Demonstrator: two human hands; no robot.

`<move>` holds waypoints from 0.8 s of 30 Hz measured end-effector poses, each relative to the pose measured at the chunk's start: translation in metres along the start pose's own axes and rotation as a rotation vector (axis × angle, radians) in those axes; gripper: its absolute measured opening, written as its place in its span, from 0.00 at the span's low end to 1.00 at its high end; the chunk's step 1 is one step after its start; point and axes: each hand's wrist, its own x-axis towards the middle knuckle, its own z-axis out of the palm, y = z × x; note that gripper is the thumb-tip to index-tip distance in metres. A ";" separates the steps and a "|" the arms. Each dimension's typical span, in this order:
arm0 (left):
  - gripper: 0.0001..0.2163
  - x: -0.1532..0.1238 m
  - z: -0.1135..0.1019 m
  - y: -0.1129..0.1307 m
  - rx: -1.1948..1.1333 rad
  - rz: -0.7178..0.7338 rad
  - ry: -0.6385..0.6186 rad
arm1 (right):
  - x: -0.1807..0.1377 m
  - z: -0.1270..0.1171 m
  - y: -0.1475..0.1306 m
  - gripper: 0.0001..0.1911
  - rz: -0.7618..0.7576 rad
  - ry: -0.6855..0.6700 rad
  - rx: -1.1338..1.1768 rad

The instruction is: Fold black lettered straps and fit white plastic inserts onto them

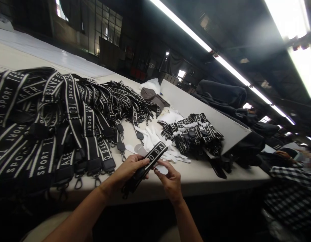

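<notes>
My left hand is closed around a folded black bag strap with white stripes and white lettering, its thumb pressed on top. The strap's hanging lower end shows dark hardware. Just right of it, my right hand pinches a white paper tag with a rounded end, close against the strap. Behind both hands lies a loose pile of similar white tags on the table. Part of the tag is hidden by my right fingers.
A large heap of loose straps with metal clips covers the table's left side. Bundled straps with white bands lie right of the tags, beside a white upright board. A person in a checked shirt is at the far right.
</notes>
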 end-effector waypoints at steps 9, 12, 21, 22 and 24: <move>0.20 0.002 0.006 -0.001 0.187 0.144 0.032 | -0.010 0.002 0.000 0.15 -0.348 0.035 -0.381; 0.15 0.001 0.004 -0.003 0.364 0.225 0.077 | -0.010 0.002 -0.003 0.16 -0.380 0.075 -0.454; 0.10 0.004 0.009 -0.024 0.618 0.318 0.104 | 0.015 0.008 0.005 0.05 0.051 0.027 -0.273; 0.10 0.004 0.010 -0.026 0.626 0.309 0.115 | 0.016 0.008 0.007 0.04 0.125 0.043 -0.225; 0.09 0.005 0.010 -0.029 0.630 0.298 0.146 | 0.018 0.009 0.009 0.03 0.208 0.063 -0.150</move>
